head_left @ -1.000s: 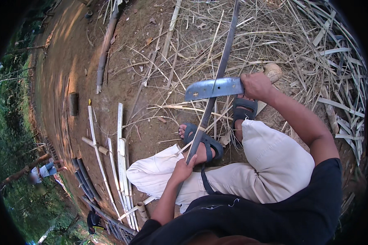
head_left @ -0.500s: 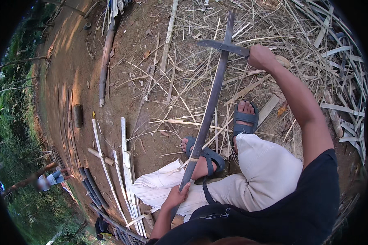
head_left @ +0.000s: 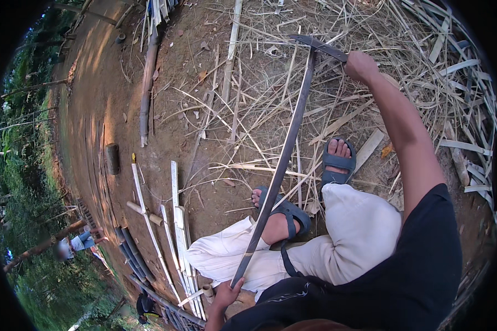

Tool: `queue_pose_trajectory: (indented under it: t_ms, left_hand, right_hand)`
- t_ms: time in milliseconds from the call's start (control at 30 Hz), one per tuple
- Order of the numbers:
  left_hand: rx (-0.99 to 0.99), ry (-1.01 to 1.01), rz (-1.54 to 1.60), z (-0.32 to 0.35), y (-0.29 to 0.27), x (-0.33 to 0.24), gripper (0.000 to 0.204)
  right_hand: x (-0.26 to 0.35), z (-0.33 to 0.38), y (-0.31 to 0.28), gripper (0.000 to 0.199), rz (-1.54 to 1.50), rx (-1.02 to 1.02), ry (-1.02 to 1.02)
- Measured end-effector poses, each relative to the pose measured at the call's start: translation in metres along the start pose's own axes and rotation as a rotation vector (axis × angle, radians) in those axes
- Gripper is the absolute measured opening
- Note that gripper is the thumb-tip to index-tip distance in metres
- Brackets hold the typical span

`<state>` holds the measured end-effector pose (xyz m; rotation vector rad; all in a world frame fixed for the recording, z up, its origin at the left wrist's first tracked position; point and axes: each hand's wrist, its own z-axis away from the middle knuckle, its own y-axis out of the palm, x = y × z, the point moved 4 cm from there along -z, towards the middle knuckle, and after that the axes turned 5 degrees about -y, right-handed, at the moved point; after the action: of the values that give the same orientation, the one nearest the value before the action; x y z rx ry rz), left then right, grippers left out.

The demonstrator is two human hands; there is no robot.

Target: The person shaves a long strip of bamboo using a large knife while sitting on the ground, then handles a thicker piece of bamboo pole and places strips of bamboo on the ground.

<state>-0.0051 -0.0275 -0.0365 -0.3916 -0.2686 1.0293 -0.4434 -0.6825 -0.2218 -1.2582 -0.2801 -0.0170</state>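
Head view: a seated person works a long dark bamboo strip (head_left: 281, 165) with a big knife (head_left: 320, 47). The right hand (head_left: 360, 66) is stretched far forward, arm nearly straight, closed round the knife's handle; the blade lies across the far tip of the strip, touching it. The left hand (head_left: 226, 292) is drawn in close to the body, fingers wrapped around the strip's near end, so the strip runs in a slant from one hand up to the other, passing over the left foot in a dark sandal (head_left: 284, 212). The right foot's sandal (head_left: 338, 163) sits just to the right of the strip, under the outstretched forearm.

As a judgement, with the blade at the very end of the strip, this pass along its length looks nearly complete. Left of the left hand, several pale split slats (head_left: 176, 220) lie side by side on the bare earth, seemingly finished pieces. Beyond and right of the right hand lies a thick litter of shavings and offcuts (head_left: 436, 83), which suggests much work is done. A whole pole (head_left: 148, 77) lies far to the left of the right hand, apparently unsplit, so more may remain.
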Motion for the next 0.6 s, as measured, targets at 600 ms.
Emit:
queue_pose_trajectory:
  t_ms: [600]
  left_hand:
    - [0.013, -0.105, -0.005, -0.017, 0.037, 0.017, 0.06]
  right_hand:
    - [0.057, 0.009, -0.017, 0.032, 0.255, 0.233, -0.3]
